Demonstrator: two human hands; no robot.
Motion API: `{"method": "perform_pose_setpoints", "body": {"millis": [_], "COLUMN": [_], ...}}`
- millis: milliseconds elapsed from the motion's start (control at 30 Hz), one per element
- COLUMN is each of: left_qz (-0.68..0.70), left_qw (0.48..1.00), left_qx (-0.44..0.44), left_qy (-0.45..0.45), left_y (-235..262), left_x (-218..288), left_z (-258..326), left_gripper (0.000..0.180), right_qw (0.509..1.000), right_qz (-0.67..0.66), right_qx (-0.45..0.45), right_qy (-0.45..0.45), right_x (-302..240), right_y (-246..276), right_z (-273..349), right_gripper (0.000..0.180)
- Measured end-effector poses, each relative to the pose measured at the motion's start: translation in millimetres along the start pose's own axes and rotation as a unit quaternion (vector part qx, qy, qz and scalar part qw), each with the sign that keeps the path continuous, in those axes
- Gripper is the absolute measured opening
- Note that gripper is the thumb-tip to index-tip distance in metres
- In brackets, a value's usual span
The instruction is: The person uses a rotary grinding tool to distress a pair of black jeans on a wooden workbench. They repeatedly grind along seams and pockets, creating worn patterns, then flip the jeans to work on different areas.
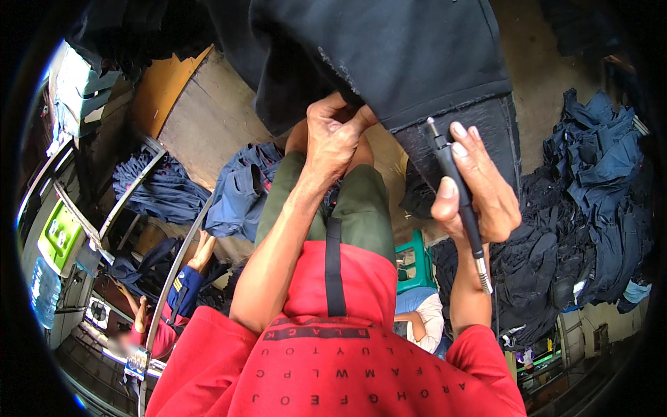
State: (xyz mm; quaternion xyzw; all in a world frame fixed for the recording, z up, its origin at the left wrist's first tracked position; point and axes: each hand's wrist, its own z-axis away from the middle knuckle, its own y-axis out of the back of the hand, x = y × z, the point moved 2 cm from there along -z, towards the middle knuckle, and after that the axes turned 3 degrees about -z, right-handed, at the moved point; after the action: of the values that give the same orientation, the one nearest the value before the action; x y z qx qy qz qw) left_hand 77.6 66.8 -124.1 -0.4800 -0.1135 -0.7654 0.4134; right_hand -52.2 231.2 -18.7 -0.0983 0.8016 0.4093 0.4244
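Note:
Dark denim trousers (417,55) hang in front of me, with worn, whitish patches along a folded edge and below a hem-like seam. My left hand (335,128) pinches the lower edge of the cloth, its fingertips partly hidden behind the fold. In my right hand (479,191) lies a black pen-shaped rotary grinder (460,182), held between thumb and fingers. Its small pinkish tip points up and left, close to the frayed lower panel of the cloth. I cannot tell whether the tip touches it. A metal spring sleeve ends the tool at the bottom.
Piles of dark garments (556,229) lie on the right, and more bundles (156,184) on the left. A green plastic stool (415,267) stands near my legs. Other people sit at the lower left and behind the stool. A metal frame (184,254) runs along the left.

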Motion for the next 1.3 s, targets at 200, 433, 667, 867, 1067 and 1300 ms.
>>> {"method": "perform_pose_setpoints", "body": {"millis": [200, 433, 667, 867, 1067, 1300], "left_qz": [-0.009, -0.004, -0.008, -0.017, 0.001, -0.007], "left_qw": [1.000, 1.000, 1.000, 1.000, 1.000, 1.000], "left_qx": [-0.002, 0.005, -0.001, -0.003, -0.018, -0.013], "left_qy": [-0.013, 0.007, -0.008, -0.005, 0.004, 0.007], "left_y": [-1, -1, -2, 0, 0, -1], "left_x": [-2, 0, 0, -1, 2, 4], "left_z": [-1, 0, 1, 1, 2, 2], "left_gripper": [0.015, 0.014, 0.016, 0.018, 0.021, 0.023], "right_qw": [1.000, 0.999, 1.000, 0.999, 0.999, 1.000], "right_qz": [0.017, 0.044, 0.009, 0.032, 0.024, -0.010], "right_qx": [-0.004, 0.002, -0.005, -0.010, 0.033, -0.009], "right_qy": [-0.006, -0.017, 0.002, -0.002, -0.027, 0.025], "right_x": [4, 1, 1, 1, -4, -8], "right_y": [-1, 2, 4, -1, 1, -14], "right_z": [0, 1, 3, 4, 0, 0], "right_gripper": [0.034, 0.036, 0.034, 0.034, 0.033, 0.030]}}
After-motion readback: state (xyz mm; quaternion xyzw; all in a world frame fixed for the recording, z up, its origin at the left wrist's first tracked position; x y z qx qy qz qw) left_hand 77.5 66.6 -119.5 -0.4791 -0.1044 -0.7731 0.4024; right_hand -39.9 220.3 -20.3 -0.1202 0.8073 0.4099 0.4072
